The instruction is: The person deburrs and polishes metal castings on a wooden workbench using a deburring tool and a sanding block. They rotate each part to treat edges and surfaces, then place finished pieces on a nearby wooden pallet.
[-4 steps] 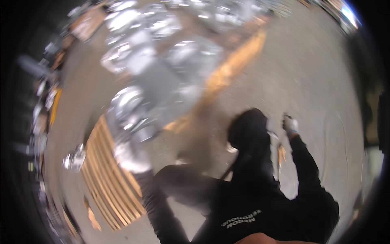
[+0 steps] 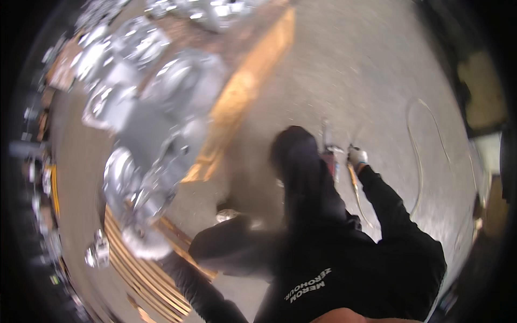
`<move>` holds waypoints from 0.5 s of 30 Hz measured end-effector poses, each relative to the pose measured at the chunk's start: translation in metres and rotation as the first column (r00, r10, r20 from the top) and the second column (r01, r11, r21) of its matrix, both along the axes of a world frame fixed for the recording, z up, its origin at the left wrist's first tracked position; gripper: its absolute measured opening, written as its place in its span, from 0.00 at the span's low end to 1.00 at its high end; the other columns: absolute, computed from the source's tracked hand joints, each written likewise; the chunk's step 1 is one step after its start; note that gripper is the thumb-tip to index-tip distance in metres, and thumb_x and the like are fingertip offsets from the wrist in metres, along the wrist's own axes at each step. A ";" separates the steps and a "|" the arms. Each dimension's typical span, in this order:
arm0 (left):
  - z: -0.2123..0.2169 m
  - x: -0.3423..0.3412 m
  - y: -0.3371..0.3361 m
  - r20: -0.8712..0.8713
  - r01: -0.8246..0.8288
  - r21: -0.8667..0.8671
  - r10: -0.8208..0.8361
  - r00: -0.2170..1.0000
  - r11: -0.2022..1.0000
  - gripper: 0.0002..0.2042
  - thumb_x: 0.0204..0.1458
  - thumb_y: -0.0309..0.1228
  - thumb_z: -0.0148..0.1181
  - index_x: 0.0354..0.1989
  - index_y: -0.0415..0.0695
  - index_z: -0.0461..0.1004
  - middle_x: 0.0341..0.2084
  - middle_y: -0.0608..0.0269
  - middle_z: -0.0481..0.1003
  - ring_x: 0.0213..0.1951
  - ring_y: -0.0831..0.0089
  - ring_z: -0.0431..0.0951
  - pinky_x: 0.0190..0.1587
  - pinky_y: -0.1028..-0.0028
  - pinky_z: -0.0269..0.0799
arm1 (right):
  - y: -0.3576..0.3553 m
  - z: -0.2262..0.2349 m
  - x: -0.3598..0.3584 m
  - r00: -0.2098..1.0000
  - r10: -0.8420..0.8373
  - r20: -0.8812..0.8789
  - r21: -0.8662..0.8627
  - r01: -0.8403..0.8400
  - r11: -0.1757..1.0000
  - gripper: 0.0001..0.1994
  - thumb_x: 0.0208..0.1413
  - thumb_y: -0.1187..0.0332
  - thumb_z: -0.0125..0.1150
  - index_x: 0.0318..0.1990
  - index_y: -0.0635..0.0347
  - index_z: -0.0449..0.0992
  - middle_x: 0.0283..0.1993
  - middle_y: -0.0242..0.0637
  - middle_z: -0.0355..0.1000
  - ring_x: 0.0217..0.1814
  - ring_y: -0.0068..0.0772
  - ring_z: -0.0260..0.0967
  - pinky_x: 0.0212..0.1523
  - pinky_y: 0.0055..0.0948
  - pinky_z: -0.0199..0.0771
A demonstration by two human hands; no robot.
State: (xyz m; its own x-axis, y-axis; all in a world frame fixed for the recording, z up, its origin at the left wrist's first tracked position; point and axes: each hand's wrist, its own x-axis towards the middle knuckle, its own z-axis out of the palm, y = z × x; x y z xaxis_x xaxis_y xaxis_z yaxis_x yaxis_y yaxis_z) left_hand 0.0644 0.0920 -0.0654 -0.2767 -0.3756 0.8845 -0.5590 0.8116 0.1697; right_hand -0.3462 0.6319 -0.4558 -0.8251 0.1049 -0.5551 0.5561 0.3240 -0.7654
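My left hand (image 2: 145, 243), in a pale glove, is at the near end of a group of shiny silver metal parts (image 2: 121, 169). It touches or overlaps the lowest of them, and blur hides its fingers. My right hand (image 2: 357, 156), also gloved, is low over the floor to the right of my knee. Its fingers are curled, with a small dark end showing at the top; what they hold is unclear. Just below that hand is a slim orange-handled item (image 2: 353, 180) with a thin line trailing from it. A dark reddish tool with a metal top (image 2: 330, 157) stands between hand and knee.
Silver parts lie on a wooden pallet with an orange-brown beam (image 2: 245, 86) along its right side. Stacked wooden slats (image 2: 134, 264) lie under my left arm, beside a small silver part (image 2: 98, 250). A pale hose (image 2: 416, 156) curves over the concrete floor at right.
The whole view has swung, so the metal parts and pallet sit further left. My right hand is closer to the orange-handled item, and the reddish tool beside my knee has come into sight.
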 end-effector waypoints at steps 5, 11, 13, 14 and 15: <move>0.036 0.010 -0.005 0.276 -0.044 0.237 -0.023 0.961 0.971 0.10 0.63 0.28 0.67 0.47 0.35 0.81 0.45 0.55 0.83 0.46 0.64 0.82 0.53 0.64 0.77 | 0.056 -0.050 0.104 0.998 0.022 0.055 0.592 -0.051 0.805 0.30 0.60 0.61 0.62 0.70 0.55 0.69 0.59 0.51 0.79 0.60 0.57 0.77 0.61 0.45 0.75; 0.050 0.013 -0.019 0.397 0.006 0.422 -0.191 0.898 0.907 0.16 0.71 0.36 0.57 0.53 0.36 0.82 0.37 0.58 0.72 0.42 0.64 0.73 0.48 0.64 0.68 | 0.045 -0.050 0.136 0.958 -0.046 0.283 0.743 -0.189 0.642 0.39 0.56 0.61 0.69 0.76 0.50 0.61 0.68 0.47 0.72 0.68 0.56 0.72 0.66 0.46 0.73; 0.050 0.012 -0.019 0.365 0.038 0.464 -0.230 0.902 0.885 0.16 0.71 0.35 0.56 0.54 0.34 0.81 0.39 0.59 0.72 0.44 0.66 0.73 0.49 0.64 0.68 | 0.028 -0.054 0.131 0.970 0.121 0.211 0.787 -0.242 0.567 0.40 0.57 0.61 0.66 0.77 0.49 0.58 0.71 0.48 0.68 0.70 0.61 0.68 0.69 0.48 0.70; 0.049 0.011 -0.018 0.386 0.010 0.454 -0.207 0.899 0.891 0.16 0.71 0.35 0.56 0.54 0.34 0.81 0.39 0.60 0.72 0.45 0.67 0.73 0.50 0.65 0.68 | 0.020 -0.057 0.127 0.958 0.215 0.191 0.804 -0.279 0.525 0.40 0.58 0.62 0.65 0.78 0.49 0.57 0.72 0.49 0.67 0.71 0.64 0.66 0.70 0.49 0.68; 0.050 0.010 -0.017 0.400 0.030 0.430 -0.221 0.889 0.902 0.16 0.70 0.34 0.56 0.54 0.34 0.81 0.39 0.60 0.72 0.46 0.67 0.74 0.52 0.65 0.69 | 0.009 -0.064 0.120 0.929 0.303 0.215 0.772 -0.351 0.530 0.40 0.58 0.63 0.64 0.79 0.45 0.56 0.75 0.47 0.63 0.75 0.59 0.62 0.71 0.47 0.66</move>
State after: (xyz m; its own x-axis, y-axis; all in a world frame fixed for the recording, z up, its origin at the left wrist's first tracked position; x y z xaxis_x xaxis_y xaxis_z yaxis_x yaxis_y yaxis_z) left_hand 0.0743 0.0745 -0.0153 -0.6608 -0.6058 0.4430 -0.5504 0.7925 0.2627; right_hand -0.2267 0.6414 -0.5203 -0.8697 0.2454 -0.4282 0.3107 0.9464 -0.0886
